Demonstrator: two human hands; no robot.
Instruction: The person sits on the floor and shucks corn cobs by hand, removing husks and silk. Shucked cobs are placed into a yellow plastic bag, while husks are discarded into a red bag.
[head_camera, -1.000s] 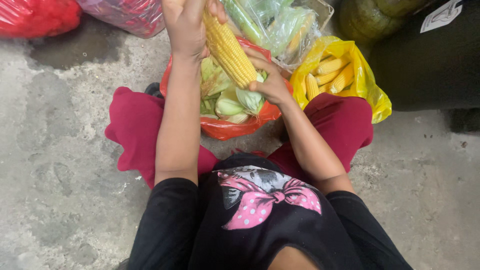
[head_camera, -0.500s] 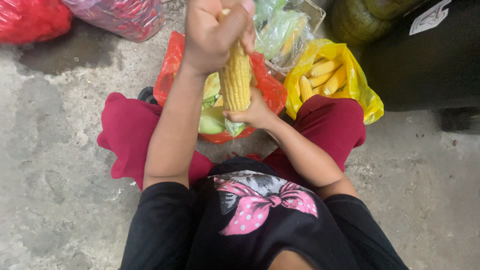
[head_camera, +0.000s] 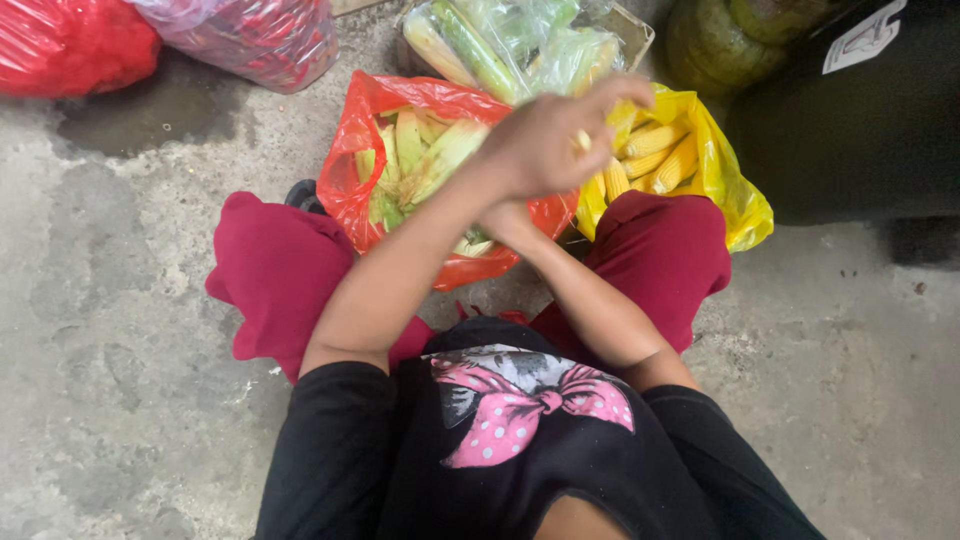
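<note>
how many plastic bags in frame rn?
5, more may be out of frame. Red bag of husks before the knees; yellow bag of peeled cobs right of it; clear bag of green cobs top centre; red bag top left; clear bag of red contents beside it.

Right hand (head_camera: 505, 222) mostly hidden under left hand (head_camera: 545, 145); held cob barely visible

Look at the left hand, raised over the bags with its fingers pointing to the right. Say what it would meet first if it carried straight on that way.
Probably the yellow plastic bag of peeled corn cobs: the left hand points right towards it. Depth is unclear, so the hand might pass above it.
</note>
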